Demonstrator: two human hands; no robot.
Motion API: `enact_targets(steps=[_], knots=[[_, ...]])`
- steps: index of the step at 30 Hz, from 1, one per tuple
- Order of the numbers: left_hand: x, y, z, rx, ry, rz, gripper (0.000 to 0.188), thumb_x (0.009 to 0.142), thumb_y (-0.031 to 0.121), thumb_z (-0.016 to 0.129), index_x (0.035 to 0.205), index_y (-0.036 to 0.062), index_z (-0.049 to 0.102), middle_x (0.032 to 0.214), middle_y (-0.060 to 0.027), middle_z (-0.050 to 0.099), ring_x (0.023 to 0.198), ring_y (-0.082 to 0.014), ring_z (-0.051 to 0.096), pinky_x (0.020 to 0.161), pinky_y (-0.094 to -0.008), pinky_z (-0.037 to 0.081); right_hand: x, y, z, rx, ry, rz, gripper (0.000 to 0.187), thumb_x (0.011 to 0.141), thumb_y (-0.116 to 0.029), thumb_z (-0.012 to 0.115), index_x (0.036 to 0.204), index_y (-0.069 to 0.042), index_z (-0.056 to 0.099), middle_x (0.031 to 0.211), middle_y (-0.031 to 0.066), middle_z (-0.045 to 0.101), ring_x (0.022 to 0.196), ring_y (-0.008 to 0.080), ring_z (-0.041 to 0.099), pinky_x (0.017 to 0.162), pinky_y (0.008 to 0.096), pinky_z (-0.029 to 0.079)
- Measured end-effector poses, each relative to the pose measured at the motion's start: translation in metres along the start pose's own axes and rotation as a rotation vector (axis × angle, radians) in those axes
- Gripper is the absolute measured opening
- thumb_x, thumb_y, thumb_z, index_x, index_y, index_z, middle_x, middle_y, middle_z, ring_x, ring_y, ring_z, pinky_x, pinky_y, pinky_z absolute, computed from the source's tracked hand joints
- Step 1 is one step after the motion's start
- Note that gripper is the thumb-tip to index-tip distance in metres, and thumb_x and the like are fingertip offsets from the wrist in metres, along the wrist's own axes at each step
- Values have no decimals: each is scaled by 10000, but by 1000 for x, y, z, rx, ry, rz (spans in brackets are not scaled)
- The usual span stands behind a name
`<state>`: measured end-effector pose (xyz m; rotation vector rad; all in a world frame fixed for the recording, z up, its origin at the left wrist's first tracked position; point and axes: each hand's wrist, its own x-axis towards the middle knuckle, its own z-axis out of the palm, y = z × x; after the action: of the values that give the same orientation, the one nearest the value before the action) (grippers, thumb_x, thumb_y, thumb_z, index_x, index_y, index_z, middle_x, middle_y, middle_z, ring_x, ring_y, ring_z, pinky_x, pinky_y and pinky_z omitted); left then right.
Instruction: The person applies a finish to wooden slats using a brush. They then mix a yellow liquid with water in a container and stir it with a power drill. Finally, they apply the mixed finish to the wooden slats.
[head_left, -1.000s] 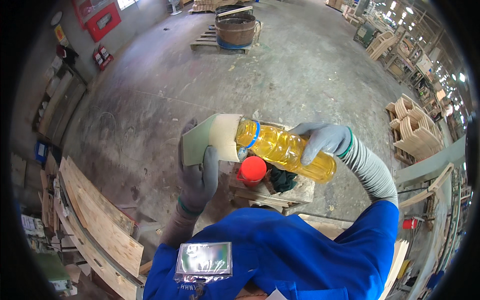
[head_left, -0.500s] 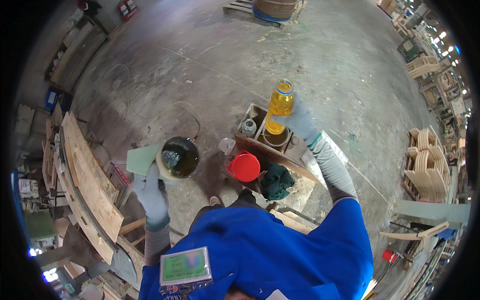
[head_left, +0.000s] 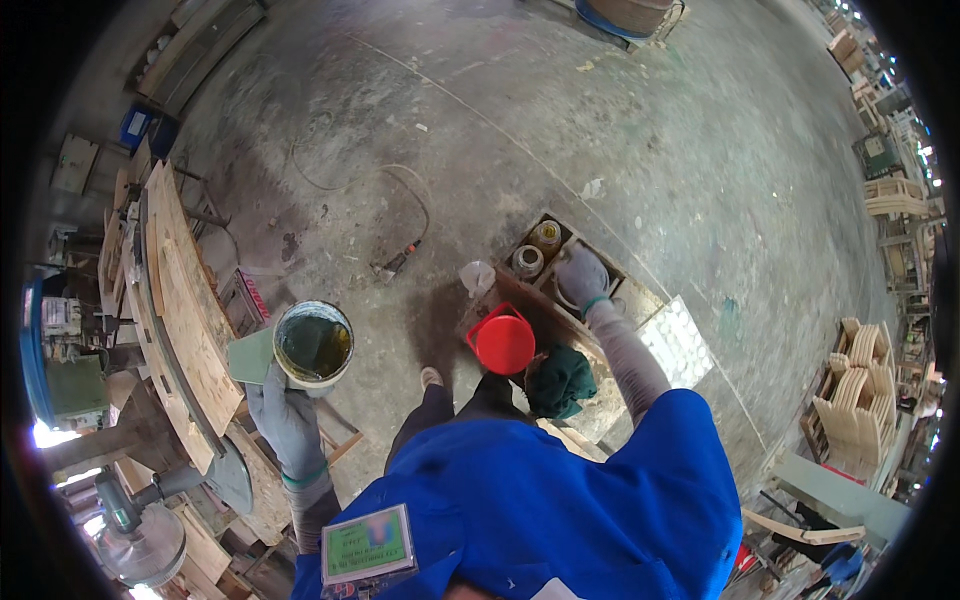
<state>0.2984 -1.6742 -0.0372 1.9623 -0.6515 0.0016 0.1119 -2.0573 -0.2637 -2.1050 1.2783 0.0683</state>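
My left hand (head_left: 285,420), in a grey glove, grips a round pot (head_left: 314,345) with dark yellowish liquid in it. A flat pale green piece (head_left: 250,358) sticks out at the pot's left side, above the same hand. My gloved right hand (head_left: 582,276) reaches down into a compartment of a wooden box (head_left: 520,290), over a round container (head_left: 570,300); its fingertips are hidden. Left of this hand, a glass jar (head_left: 527,262) and a bottle of yellow liquid (head_left: 546,236) stand in the box.
A red bucket (head_left: 503,342) and a dark green cloth (head_left: 562,382) are between the box and my legs. A corded tool (head_left: 398,262) lies on the concrete floor. Curved wooden boards (head_left: 190,300) stand at left, stacked chair-like wooden parts (head_left: 855,400) at right.
The yellow bottle has gone from my right hand into the box's far left compartment. My right hand has lowered over the round container. The pot in my left hand has shifted left.
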Motion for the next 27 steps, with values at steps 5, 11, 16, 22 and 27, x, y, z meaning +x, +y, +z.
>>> enact_targets(steps=[5, 11, 16, 22, 27], knots=[[0, 11, 1, -141, 71, -140, 271, 947, -9, 440, 1195, -41, 545, 1173, -131, 542, 1043, -180, 556, 839, -255, 473, -20, -7, 46, -195, 403, -285, 546, 698, -438, 706, 1119, -117, 576, 1095, 135, 621, 1182, 335, 484, 1024, 492, 305], [-4, 3, -4, 255, -20, 162, 285, 928, -35, 451, 1192, -28, 560, 1171, -142, 539, 1012, -185, 560, 811, -256, 472, -19, -19, 53, -116, 407, -247, 636, 625, -492, 745, 1104, -106, 581, 1119, 123, 602, 1183, 355, 454, 1051, 507, 240], [-4, -10, -4, -328, 38, -208, 275, 940, -3, 450, 1195, -34, 548, 1172, -132, 552, 1014, -170, 561, 821, -267, 472, -20, -30, 41, -58, 478, -181, 583, 640, -448, 760, 1068, -93, 585, 1040, 127, 624, 1073, 300, 535, 936, 434, 364], [1, 0, -9, -611, 37, -267, 281, 964, 82, 452, 1211, -38, 510, 1175, -98, 574, 1056, -139, 561, 854, -258, 478, -61, -61, -58, 441, 400, -323, 602, 646, -311, 795, 1115, -20, 555, 1025, 160, 612, 934, 314, 608, 789, 396, 487], [12, 1, -5, -848, -89, -234, 285, 958, 68, 450, 1217, -40, 498, 1168, -96, 578, 1059, -136, 566, 884, -260, 480, -143, -131, -195, 1038, 393, -540, 588, 715, -170, 775, 1200, 15, 499, 1094, 115, 608, 981, 220, 602, 861, 350, 487]])
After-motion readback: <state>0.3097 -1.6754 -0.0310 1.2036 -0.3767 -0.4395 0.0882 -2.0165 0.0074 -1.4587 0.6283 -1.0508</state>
